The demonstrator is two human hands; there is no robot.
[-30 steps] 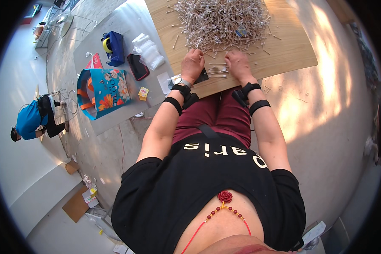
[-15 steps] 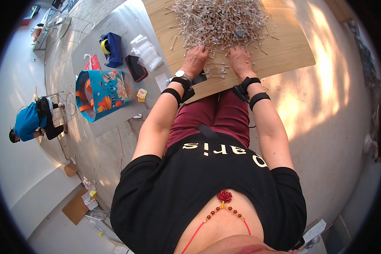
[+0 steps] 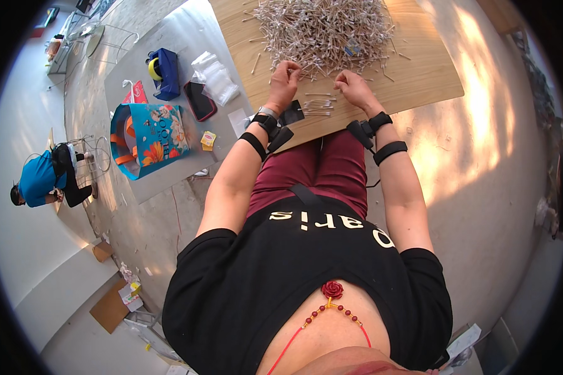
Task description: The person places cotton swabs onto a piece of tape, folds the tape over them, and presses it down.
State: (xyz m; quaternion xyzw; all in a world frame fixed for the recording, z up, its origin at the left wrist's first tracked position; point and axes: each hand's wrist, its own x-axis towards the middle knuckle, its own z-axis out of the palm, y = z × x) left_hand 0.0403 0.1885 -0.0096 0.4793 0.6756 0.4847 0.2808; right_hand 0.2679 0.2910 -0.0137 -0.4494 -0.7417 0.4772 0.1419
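Note:
A big heap of cotton swabs (image 3: 322,31) covers the far part of the wooden table. My left hand (image 3: 284,84) is at the heap's near left edge, thumb and fingers drawn together; whatever they pinch is too small to make out. To its right, my right hand (image 3: 356,90) hovers by the near edge of the heap with curled fingers, their contents also unclear. Between my wrists, a small row of cotton swabs (image 3: 319,107) lies side by side on the wood. Beside that row, near my left wrist, is a flat black piece (image 3: 292,113).
On the grey table to the left are a blue tape dispenser (image 3: 164,74), a phone (image 3: 199,101), clear plastic bags (image 3: 218,81), a flowered blue bag (image 3: 159,140) and a small yellow packet (image 3: 208,139). Far left, a person in blue (image 3: 36,179) sits bent over.
Both hands have lifted and their fingers have curled in from lying against the heap's edge. My right wrist has turned inward; the left hand has shifted slightly away from me.

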